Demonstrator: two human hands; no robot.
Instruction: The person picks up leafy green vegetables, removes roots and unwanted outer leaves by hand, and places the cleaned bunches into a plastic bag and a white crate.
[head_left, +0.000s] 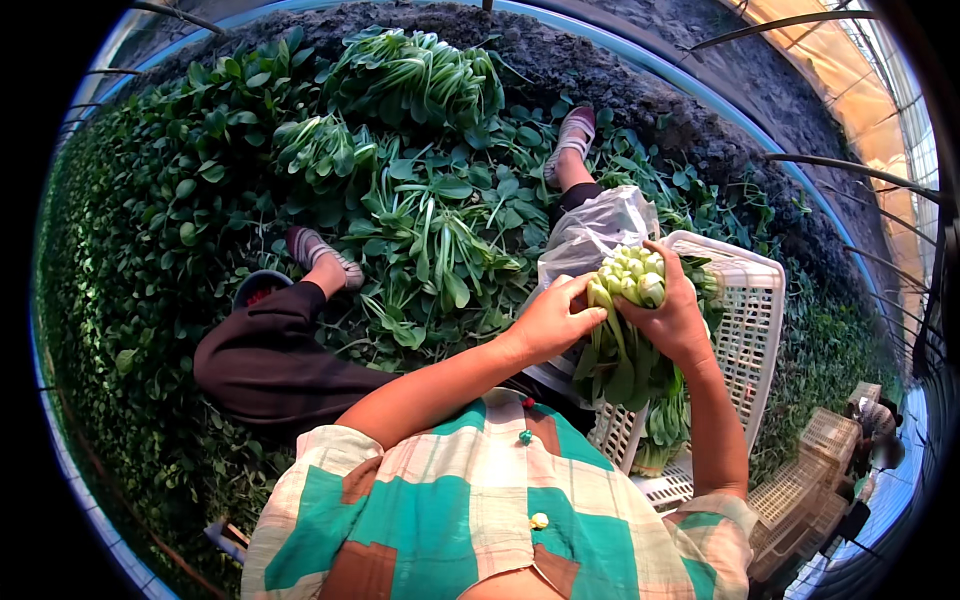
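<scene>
My right hand (675, 319) is wrapped around a bundle of leafy greens (634, 274), which look like bok choy. Their pale cut stem ends point up and the leaves hang below. At the bundle's left side, my left hand (559, 315) pinches a single stalk (600, 300) between thumb and fingers. Beneath the hands, a clear plastic sheet (592, 232) covers my leg. Just right of the bundle stands a white slatted plastic crate (754, 330); more bundled greens (664, 424) lie inside it, partly hidden by my right arm.
Pulled greens lie in a large heap (420, 71), a smaller pile (322, 146) and a loose spread (439, 240). Uncut plants (150, 172) grow at left. A bowl (262, 285) with red contents sits by my left knee. Stacked crates (806, 469) and another person are at lower right.
</scene>
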